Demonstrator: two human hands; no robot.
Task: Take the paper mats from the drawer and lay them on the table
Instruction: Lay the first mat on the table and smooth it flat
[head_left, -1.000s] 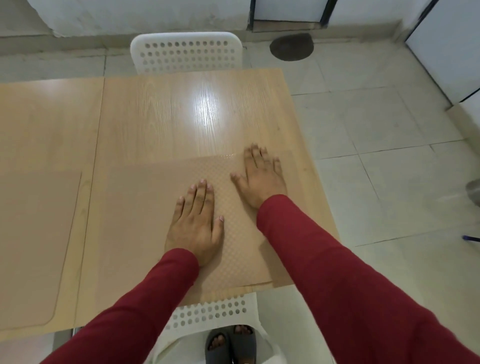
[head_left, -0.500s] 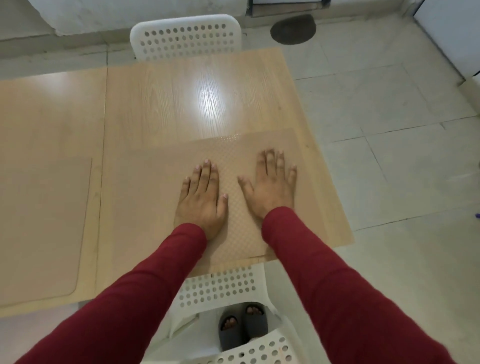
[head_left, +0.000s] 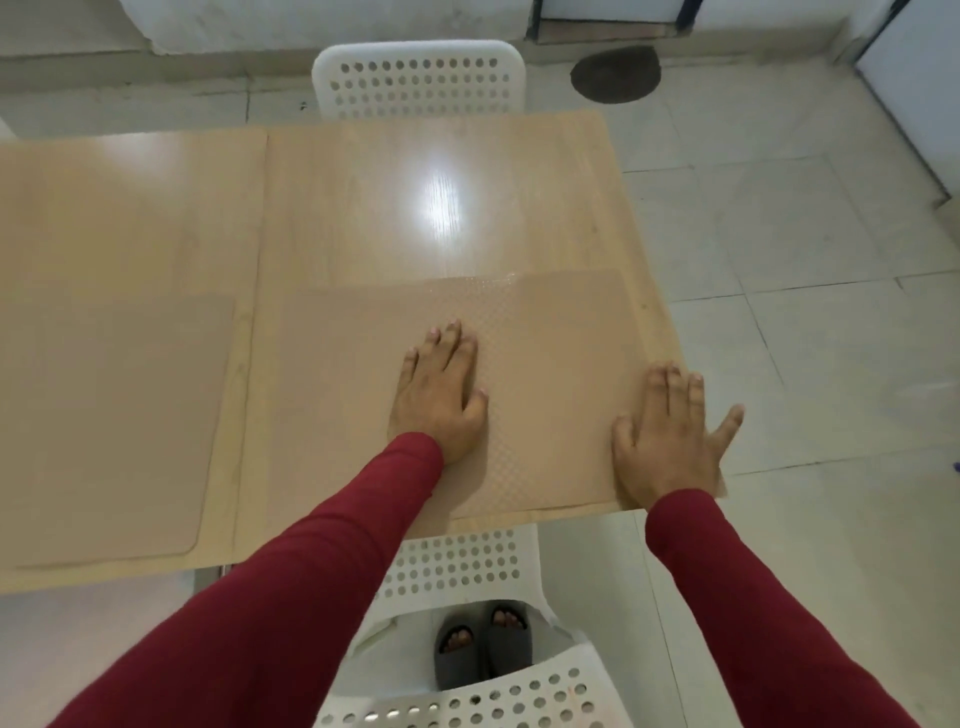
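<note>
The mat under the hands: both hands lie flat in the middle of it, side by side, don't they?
Not quite. In the head view only the left hand lies flat near the middle of the mat. The right hand lies flat at the mat's right edge, by the table edge.

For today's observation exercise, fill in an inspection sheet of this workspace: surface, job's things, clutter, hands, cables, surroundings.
Surface: wooden table, glossy, glare patch near the middle.
Job's things: right mat and left mat both lie flat on the table.
Clutter: nothing seen.
Hands: left hand flat on the right mat; right hand flat at its right edge, fingers straight.
Cables: nothing seen.
Surroundings: far white chair, near white chair, tiled floor, dark floor patch.
</note>
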